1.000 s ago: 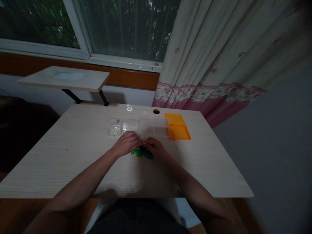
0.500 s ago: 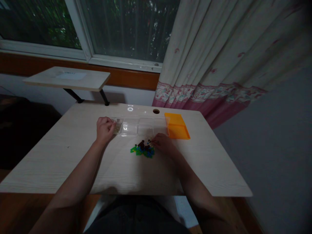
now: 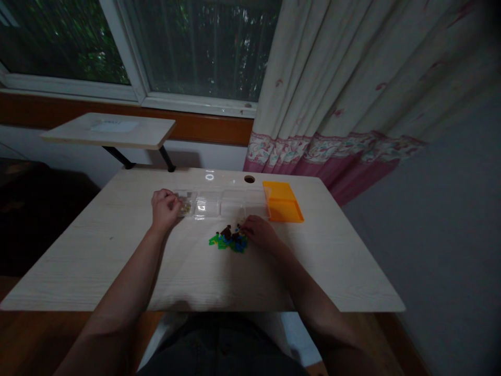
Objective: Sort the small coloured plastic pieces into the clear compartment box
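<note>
A clear plastic compartment tray (image 3: 208,204) lies across the table. Small pale pieces (image 3: 185,207) are in its leftmost compartment. My left hand (image 3: 164,210) is over that end of the tray, fingers curled together; whatever they hold is too small to make out. In front of the tray lies a loose pile of small toy-brick-like pieces (image 3: 230,241), green, blue, dark brown and some pale. At the pile's right edge, my right hand (image 3: 259,231) has its fingertips pinched together among the pieces. What lies between those fingertips is hidden.
An orange tray or open case (image 3: 285,203) adjoins the clear tray's right end. Behind them is a round cable hole (image 3: 249,179) in the wooden table (image 3: 336,266). A small raised shelf (image 3: 144,133) with a paper on it stands at the back left. A curtain (image 3: 313,120) hangs behind.
My left hand has drawn slightly left, and more of the pale pieces in the end compartment show. My right hand stays at the pile with small finger movement. The view has shifted a little.
</note>
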The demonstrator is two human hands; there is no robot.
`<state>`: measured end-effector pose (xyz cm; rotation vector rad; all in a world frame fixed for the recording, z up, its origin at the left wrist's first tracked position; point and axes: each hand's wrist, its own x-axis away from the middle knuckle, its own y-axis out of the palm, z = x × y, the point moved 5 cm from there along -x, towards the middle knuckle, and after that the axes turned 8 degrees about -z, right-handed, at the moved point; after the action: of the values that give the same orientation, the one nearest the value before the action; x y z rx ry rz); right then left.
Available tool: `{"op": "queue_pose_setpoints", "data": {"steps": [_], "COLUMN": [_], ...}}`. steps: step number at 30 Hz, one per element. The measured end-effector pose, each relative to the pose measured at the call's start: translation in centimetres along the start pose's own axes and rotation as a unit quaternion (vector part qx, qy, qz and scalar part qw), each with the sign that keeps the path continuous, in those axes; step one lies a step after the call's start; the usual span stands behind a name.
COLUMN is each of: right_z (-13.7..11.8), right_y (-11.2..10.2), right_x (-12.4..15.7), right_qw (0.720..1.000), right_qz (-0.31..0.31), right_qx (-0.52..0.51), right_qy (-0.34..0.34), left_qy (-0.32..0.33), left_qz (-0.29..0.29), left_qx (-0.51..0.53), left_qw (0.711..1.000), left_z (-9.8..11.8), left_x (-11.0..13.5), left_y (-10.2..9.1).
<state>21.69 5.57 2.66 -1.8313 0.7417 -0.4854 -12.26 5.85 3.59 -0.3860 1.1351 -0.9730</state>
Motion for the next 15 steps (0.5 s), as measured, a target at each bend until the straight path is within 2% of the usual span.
{"op": "queue_pose_setpoints", "data": {"steps": [7, 15], "right_z": [0.31, 0.28], "right_y": [0.21, 0.08], "right_x": [-0.1, -0.02], "right_qw": [1.0, 0.998], "right_qz": [0.008, 0.026], "right_qx": [-0.001, -0.055], "right_qy": [0.0, -0.009], "left_qy": [0.003, 0.01], "left_qz": [-0.005, 0.022], "left_qx": [0.009, 0.015], "left_qw": [1.0, 1.0], "left_z": [0.17, 0.89], "left_x": [-0.06, -0.06], "left_y": [0.02, -0.6]}}
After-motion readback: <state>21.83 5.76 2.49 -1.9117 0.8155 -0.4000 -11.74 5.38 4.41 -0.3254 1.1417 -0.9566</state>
